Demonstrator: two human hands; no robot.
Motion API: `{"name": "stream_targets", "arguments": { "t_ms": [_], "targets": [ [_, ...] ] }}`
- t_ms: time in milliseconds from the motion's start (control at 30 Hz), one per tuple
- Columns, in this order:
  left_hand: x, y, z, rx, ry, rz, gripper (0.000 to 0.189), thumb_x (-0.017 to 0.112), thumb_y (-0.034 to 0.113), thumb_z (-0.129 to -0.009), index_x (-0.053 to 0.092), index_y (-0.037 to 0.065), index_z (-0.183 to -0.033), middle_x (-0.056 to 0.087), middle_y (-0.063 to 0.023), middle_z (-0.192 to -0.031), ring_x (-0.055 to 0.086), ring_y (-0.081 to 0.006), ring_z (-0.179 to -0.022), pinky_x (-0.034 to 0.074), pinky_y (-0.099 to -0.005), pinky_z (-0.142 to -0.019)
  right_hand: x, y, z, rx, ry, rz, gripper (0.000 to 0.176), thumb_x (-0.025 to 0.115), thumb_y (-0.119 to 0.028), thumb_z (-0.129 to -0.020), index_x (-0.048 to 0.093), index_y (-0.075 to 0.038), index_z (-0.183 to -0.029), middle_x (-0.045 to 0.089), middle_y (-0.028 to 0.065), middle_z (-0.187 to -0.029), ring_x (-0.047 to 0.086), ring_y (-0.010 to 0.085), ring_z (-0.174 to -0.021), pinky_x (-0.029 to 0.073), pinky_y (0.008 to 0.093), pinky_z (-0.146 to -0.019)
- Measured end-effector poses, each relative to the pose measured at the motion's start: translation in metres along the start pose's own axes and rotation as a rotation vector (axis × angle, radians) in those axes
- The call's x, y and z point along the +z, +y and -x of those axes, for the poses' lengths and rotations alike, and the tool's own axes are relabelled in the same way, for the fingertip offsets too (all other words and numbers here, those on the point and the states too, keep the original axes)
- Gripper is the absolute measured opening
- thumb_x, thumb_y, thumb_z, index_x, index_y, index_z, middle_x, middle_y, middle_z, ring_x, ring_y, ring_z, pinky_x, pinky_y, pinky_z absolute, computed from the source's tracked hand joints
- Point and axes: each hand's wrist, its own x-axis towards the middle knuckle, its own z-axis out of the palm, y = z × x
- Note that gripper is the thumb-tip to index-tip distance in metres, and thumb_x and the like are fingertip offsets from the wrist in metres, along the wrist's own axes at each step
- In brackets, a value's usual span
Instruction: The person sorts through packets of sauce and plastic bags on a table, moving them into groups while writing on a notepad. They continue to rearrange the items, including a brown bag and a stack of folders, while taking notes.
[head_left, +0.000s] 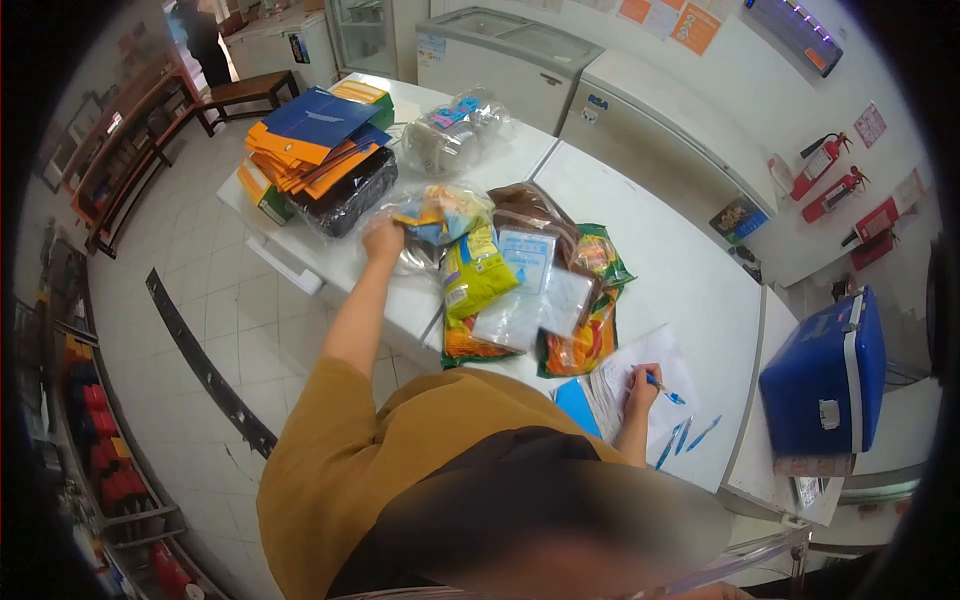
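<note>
My right hand (640,392) is closed around a blue pen (662,386) over an open notebook (604,392) with a blue cover flap (577,408). Loose white paper (672,352) lies beneath it, with several blue pens (683,434) beside it. My left hand (383,241) reaches out and is closed on the edge of a clear plastic bag (412,258) holding a colourful packet (447,212). Next to it lie a lime-yellow packet (478,268), clear-wrapped white packs (524,262) and orange-and-green packets (585,345).
At the table's far left, navy and orange envelopes (315,125) top a black-wrapped bundle (348,195). Clear plastic containers (458,135) stand behind. A blue cooler box (815,385) is at the right. Chest freezers (495,75) line the wall; a person (205,45) stands far left.
</note>
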Motion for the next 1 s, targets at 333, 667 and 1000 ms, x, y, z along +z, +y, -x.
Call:
{"name": "stream_targets", "arguments": {
  "t_ms": [333,667,1000],
  "targets": [
    [-0.043,-0.011,0.017,0.183,-0.414,-0.035,0.118,0.090,0.036,-0.056,0.024,0.011,-0.150,0.031,-0.0145,-0.154,0.031,-0.0302,-0.141,0.030,-0.0406,-0.114,-0.009,0.017,0.000,0.020,0.048,0.011,0.013,0.061,-0.006,-0.083,0.052,-0.011,-0.075,0.047,-0.0010,-0.059,0.042,0.0082,-0.051,0.033,0.0228,-0.045],
    [-0.010,-0.024,0.053,0.206,-0.082,0.004,0.078,0.074,0.020,-0.077,0.037,0.002,-0.144,0.047,-0.0220,-0.140,0.043,-0.0382,-0.130,0.035,-0.0423,-0.108,-0.020,-0.033,0.019,0.046,-0.349,0.252,0.010,0.067,-0.007,-0.077,0.057,-0.006,-0.077,0.057,-0.0005,-0.068,0.051,0.0072,-0.061,0.040,0.0227,-0.054],
    [-0.028,-0.001,0.088,0.178,-0.063,0.047,0.076,0.059,0.019,-0.087,0.023,0.000,-0.151,0.035,-0.0230,-0.150,0.033,-0.0383,-0.138,0.026,-0.0427,-0.113,-0.031,-0.037,0.033,-0.034,-0.556,0.383,0.016,0.070,-0.014,-0.070,0.061,-0.001,-0.075,0.061,0.0056,-0.069,0.056,0.0125,-0.068,0.044,0.0274,-0.060]
  ]
}}
